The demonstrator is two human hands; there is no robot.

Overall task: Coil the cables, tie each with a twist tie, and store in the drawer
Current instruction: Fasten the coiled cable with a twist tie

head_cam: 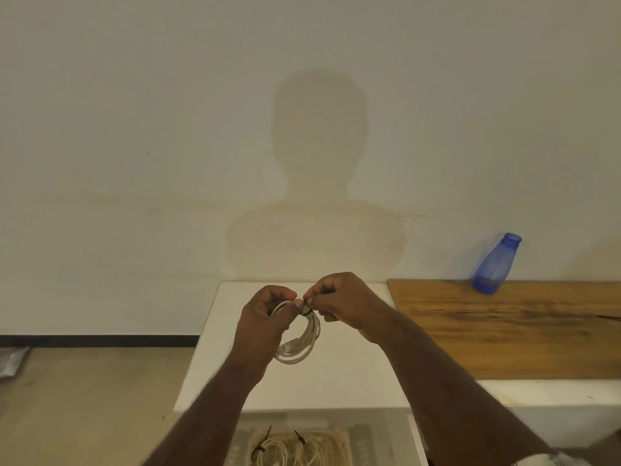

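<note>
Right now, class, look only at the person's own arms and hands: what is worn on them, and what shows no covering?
Both forearms are bare up to the bottom edge of the picture: no sleeves, gloves, watch or bracelets show. The left hand and right hand show no rings, though the fingers are partly hidden. A bit of light fabric at the lower right may be clothing.

Partly hidden behind the left hand (265, 317): the coiled white cable (304, 341). Too small to resolve: the dark twist tie's (306, 311) ends. Below the cable, cut off by the bottom edge: two tied white coils (289, 450) (in an open drawer (396, 438)).
</note>
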